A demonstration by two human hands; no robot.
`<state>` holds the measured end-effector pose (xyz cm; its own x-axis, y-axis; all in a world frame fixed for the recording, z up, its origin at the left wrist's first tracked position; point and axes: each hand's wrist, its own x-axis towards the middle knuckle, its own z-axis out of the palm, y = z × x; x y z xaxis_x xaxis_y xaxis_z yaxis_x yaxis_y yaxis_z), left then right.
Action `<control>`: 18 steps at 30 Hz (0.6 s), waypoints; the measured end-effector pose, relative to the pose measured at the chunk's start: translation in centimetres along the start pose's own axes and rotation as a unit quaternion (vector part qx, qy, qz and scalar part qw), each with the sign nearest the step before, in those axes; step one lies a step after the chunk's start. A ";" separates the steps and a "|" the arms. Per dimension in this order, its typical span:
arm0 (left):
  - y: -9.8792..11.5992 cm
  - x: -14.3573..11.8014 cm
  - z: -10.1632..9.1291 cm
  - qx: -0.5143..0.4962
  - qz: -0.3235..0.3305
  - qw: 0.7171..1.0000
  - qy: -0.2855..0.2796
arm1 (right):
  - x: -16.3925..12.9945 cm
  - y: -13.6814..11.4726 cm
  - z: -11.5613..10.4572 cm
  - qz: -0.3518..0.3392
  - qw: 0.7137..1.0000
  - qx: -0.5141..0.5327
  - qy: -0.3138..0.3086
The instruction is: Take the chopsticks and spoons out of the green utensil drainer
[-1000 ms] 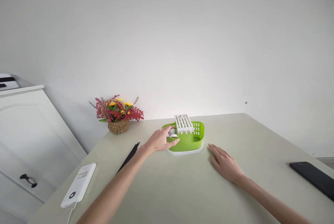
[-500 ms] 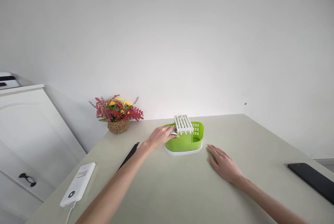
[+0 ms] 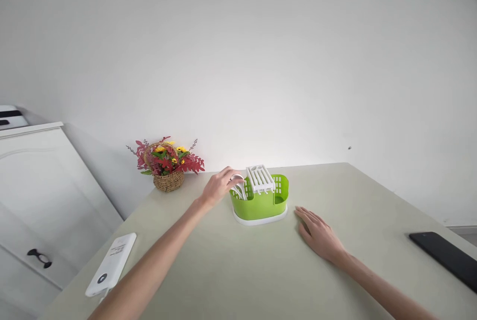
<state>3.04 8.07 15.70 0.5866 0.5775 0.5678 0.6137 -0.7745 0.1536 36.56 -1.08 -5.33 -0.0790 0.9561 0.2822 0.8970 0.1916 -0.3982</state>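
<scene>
Spoon (image 3: 238,184): white, small, bowl up, at left end of green cutlery caddy (image 3: 261,203) mid-worktop (image 3: 238,270). Left hand (image 3: 219,187) pinches its top between thumb and fingertips. Best lifted straight up, clear of the white slotted insert (image 3: 260,178), so the caddy doesn't tip. Right hand (image 3: 320,233) lies open and flat just right of caddy, holding nothing.

The left hand (image 3: 219,187) hides part of the white spoon (image 3: 238,184) it grips.

Flower basket (image 3: 168,165), power bank (image 3: 111,264), black phone (image 3: 443,257), white cabinet (image 3: 40,196).
</scene>
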 end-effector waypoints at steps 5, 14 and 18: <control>-0.5 0.8 -0.8 -0.054 -0.090 0.991 0.082 | 0.0 0.0 0.1 -0.003 1.000 -0.005 -0.002; -1.1 1.2 -2.4 -0.146 -0.254 0.946 0.139 | 0.0 0.0 0.1 -0.003 1.000 -0.013 -0.008; -1.8 1.4 -2.9 -0.171 -0.285 0.931 0.149 | -0.1 0.0 0.2 -0.002 1.000 -0.013 -0.006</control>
<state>1.22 9.48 18.61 0.0122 0.8618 0.5071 0.5468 -0.4303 0.7182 36.54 -1.11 -5.50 -0.0887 0.9580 0.2726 0.9074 0.1906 -0.3745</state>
